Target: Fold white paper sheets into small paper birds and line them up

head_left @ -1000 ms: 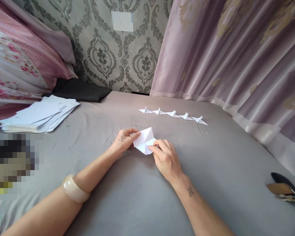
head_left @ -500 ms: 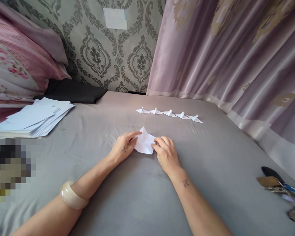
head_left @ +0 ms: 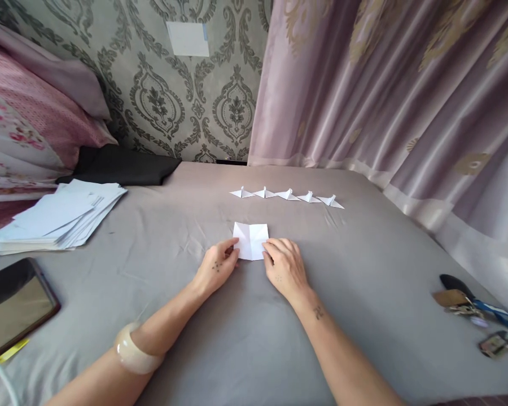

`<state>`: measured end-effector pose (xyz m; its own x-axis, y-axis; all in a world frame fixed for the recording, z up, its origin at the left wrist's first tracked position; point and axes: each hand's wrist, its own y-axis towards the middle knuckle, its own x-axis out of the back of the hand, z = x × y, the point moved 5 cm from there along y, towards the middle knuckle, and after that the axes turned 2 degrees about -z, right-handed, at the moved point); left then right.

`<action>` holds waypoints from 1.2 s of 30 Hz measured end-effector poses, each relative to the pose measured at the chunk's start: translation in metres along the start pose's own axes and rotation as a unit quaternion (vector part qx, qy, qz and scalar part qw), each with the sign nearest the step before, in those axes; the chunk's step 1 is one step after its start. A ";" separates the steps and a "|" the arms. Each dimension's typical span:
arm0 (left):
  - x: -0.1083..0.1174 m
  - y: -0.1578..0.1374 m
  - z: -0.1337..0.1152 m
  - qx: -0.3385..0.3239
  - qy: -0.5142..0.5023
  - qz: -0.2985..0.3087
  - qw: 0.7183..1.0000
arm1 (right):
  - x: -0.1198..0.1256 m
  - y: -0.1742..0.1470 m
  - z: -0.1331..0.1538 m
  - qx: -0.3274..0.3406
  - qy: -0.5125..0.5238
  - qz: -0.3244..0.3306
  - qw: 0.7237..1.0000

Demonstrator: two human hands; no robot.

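A small square sheet of white paper [head_left: 250, 241], creased down its middle, is held between my two hands just above or on the grey cloth. My left hand [head_left: 218, 264] pinches its left edge between thumb and fingers. On the opposite edge, my right hand [head_left: 285, 260] grips the paper the same way. Beyond the sheet, several folded white paper cranes [head_left: 288, 195] stand in a row, wing tips meeting or nearly so.
A stack of white paper [head_left: 59, 217] lies at left, by a folded black cloth [head_left: 122, 164]. Nearer are a phone [head_left: 19, 304] and a white cable [head_left: 4, 378]. Keys [head_left: 461, 309] with a blue strap lie at right. Curtains [head_left: 342, 84] hang behind the grey bedding [head_left: 245, 344].
The paper has gone from a pointed, partly folded shape to an opened square with a centre crease. Both hands stay at its sides. The camera view has shifted slightly.
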<state>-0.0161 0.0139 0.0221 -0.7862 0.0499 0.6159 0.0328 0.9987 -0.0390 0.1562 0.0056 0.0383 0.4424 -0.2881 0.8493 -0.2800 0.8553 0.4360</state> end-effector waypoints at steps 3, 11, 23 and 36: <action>0.001 0.000 0.001 -0.109 0.078 -0.064 0.989 | -0.004 -0.001 -0.008 -0.008 0.001 0.009 1.000; -0.010 -0.005 -0.004 -0.366 0.295 -0.038 0.882 | -0.007 -0.002 -0.004 0.047 0.049 0.038 0.997; -0.010 -0.001 -0.016 -0.361 0.258 0.057 0.894 | -0.003 -0.004 -0.019 -0.045 0.138 0.031 0.989; -0.018 -0.001 -0.033 -0.436 0.350 0.083 0.825 | 0.008 -0.003 -0.016 -0.016 0.156 0.079 0.984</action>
<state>0.0190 0.0127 0.0370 -0.1866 -0.1242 0.9746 0.7756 0.5903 0.2237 0.1746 0.0080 0.0392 0.6374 -0.0087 0.7705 -0.3407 0.8937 0.2919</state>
